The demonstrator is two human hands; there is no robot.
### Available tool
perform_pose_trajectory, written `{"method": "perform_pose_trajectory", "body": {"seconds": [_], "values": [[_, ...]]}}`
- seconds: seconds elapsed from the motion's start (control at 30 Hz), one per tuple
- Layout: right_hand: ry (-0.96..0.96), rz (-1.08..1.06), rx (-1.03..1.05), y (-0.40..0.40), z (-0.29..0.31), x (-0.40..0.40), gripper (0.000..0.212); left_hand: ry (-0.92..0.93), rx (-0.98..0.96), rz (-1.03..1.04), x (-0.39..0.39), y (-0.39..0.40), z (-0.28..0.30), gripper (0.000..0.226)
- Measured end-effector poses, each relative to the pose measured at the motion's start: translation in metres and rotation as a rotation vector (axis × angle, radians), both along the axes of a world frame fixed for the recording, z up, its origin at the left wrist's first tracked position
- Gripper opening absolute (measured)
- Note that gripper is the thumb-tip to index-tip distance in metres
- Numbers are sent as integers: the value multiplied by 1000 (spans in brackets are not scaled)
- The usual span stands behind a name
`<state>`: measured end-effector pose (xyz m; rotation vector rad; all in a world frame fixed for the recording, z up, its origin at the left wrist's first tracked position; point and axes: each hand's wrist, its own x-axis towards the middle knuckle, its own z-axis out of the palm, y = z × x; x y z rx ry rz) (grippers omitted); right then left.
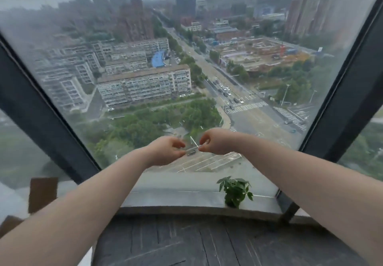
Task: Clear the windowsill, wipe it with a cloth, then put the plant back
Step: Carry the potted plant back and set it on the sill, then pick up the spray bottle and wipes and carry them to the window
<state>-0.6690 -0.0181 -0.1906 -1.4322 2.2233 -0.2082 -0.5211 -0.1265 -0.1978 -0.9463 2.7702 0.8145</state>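
A small green leafy plant [235,192] stands on the grey windowsill [176,198], right of centre. Both my arms reach forward above the sill, in front of the window glass. My left hand [165,149] and my right hand [215,142] are close together, each with curled fingers pinching an end of a small, thin, nearly transparent item [192,149] held between them. What that item is I cannot tell. No cloth is in view.
Dark window frames [47,124] slant up at left and right [339,108] of the big pane. A brown cardboard piece [42,193] leans at the left of the sill. Dark wooden planks [196,243] lie below the sill, near me.
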Motion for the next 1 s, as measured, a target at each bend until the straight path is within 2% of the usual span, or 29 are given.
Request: {"method": "perform_pose_trajectory", "body": {"seconds": [0.23,0.37,0.47,0.63,0.73,1.0], "values": [[1,277,-49,30,29,96,37,-90,45,294,139,71,16,39],[-4,422,-41,34,46,164,36,-60,104,518,233,112,28,38],[-4,548,-49,32,55,233,35,-66,48,650,311,143,35,38],[-1,771,-61,56,65,363,39,-11,-11,893,432,198,42,35],[57,891,-40,71,65,447,40,13,-10,971,509,237,42,35],[94,1152,-63,157,79,720,37,-7,-14,1212,770,382,47,38]]}}
